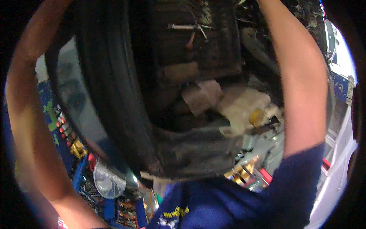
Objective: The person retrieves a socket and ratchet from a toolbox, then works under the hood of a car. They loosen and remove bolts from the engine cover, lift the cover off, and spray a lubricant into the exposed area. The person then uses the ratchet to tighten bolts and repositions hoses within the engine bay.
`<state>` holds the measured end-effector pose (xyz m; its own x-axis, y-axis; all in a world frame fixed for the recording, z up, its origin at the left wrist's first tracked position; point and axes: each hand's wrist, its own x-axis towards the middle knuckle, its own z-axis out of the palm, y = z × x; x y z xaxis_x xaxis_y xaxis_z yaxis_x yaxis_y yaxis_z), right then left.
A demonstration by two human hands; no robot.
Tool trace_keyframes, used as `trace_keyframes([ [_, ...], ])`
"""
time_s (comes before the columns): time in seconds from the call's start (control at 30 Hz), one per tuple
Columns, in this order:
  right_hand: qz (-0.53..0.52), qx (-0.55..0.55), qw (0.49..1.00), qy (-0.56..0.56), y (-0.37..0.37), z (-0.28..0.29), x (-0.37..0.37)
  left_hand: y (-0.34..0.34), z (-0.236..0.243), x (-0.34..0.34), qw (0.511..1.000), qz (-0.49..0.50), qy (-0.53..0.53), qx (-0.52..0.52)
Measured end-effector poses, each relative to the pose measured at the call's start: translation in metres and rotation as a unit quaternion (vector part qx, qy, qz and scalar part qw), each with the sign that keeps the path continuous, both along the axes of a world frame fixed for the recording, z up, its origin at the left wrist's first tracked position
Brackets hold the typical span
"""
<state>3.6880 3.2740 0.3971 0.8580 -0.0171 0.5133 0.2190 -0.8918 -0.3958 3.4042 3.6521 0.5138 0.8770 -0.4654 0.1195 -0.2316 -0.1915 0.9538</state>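
Note:
Both my arms reach up past the top edge of the head view, so neither hand shows. My left forearm runs up along the left side, outside a dark curved vehicle body edge. On the other side, my right forearm rises over a dark, cluttered bay that looks like an engine compartment. A silver metal tool with a crossing bar lies near the top of that bay. Below it sit a brownish box-like piece and a pale plastic tank with a yellow cap. What my hands touch is hidden.
At the lower left stands a blue rack with mixed tools, beside a round translucent basin-like object. Yellow parts and a red item lie past the bay's near edge. A white vehicle shows at the far right.

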Motion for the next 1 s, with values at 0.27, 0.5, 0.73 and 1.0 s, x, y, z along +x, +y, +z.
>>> trace_keyframes([
  [0.27,0.121,-0.258,0.959,0.006,-0.008,-0.005,-0.053,-0.014,0.021,-0.008,0.895,0.093,-0.341,0.270],
  [0.5,0.184,-0.401,0.866,0.237,-0.050,0.041,-0.186,-0.004,0.004,0.000,0.909,0.088,-0.317,0.255],
  [0.73,0.106,-0.335,0.927,0.129,-0.039,0.047,-0.180,-0.011,0.018,0.002,0.917,0.084,-0.299,0.249],
  [1.0,0.055,-0.319,0.938,0.128,-0.014,0.046,-0.144,-0.014,0.010,-0.001,0.910,0.106,-0.307,0.258],
])
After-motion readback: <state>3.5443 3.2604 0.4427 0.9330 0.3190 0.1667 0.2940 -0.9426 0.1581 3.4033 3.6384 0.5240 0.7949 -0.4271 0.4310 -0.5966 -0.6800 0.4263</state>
